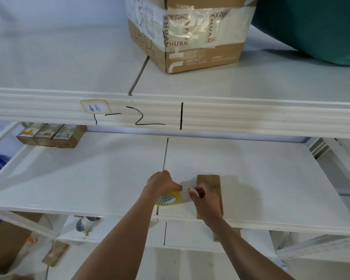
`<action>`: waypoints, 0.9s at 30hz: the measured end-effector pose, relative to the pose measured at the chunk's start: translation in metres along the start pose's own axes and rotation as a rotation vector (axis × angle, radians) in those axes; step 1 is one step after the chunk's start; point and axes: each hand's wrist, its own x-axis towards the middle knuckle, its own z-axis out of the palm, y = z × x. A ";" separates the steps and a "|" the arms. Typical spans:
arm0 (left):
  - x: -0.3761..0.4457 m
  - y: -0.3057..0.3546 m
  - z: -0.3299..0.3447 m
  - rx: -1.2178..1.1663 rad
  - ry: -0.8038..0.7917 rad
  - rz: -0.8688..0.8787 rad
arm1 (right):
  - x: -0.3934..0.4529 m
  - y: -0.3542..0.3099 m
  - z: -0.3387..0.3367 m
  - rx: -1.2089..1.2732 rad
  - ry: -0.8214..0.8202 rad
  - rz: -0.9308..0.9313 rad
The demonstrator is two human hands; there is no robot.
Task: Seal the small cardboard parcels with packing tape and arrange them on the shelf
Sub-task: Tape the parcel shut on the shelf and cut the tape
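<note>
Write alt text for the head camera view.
On a white shelf, the left hand grips a yellow tape roll while the right hand pinches its pulled end over a small cardboard parcel. Three sealed parcels stand back left.
</note>
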 end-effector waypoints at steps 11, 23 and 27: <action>-0.001 0.002 -0.001 0.005 -0.005 -0.008 | -0.002 -0.006 -0.002 -0.033 -0.026 0.007; 0.003 0.003 -0.001 0.024 -0.046 0.085 | -0.002 -0.010 -0.019 0.206 0.095 0.140; 0.005 0.021 -0.004 0.133 -0.167 0.157 | 0.001 -0.013 -0.020 0.256 0.096 0.218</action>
